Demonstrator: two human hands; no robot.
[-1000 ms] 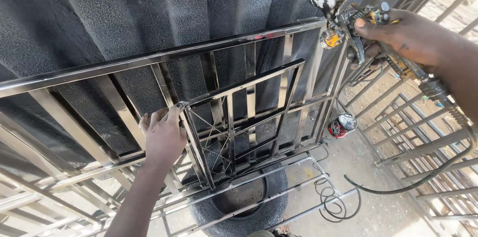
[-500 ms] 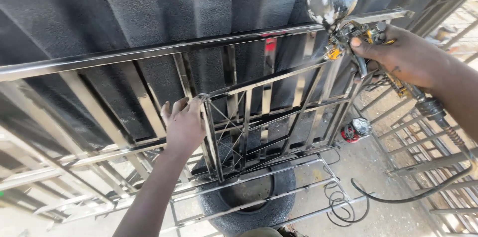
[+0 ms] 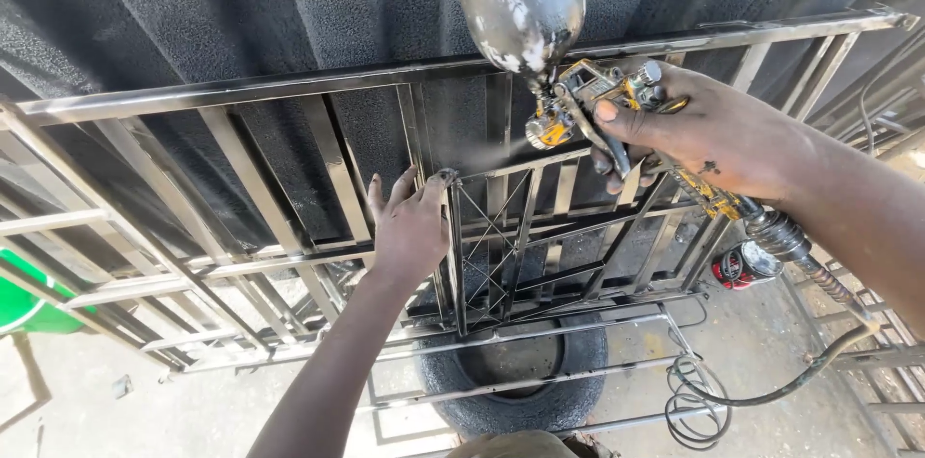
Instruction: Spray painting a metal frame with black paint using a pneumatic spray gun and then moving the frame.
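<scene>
One head-worn cam only, no 2nd view to overlap. Looks steeply down from above, close in on metal frame (image 3: 289,87); left hand (image 3: 409,227) approx centre, right hand (image 3: 708,135) at 2 o'clock, tyre (image 3: 511,381) at 6 o'clock.

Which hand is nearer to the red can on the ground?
The right. The right hand, holding the spray gun, is just above the red can. The left hand rests on the metal frame, further away.
</scene>
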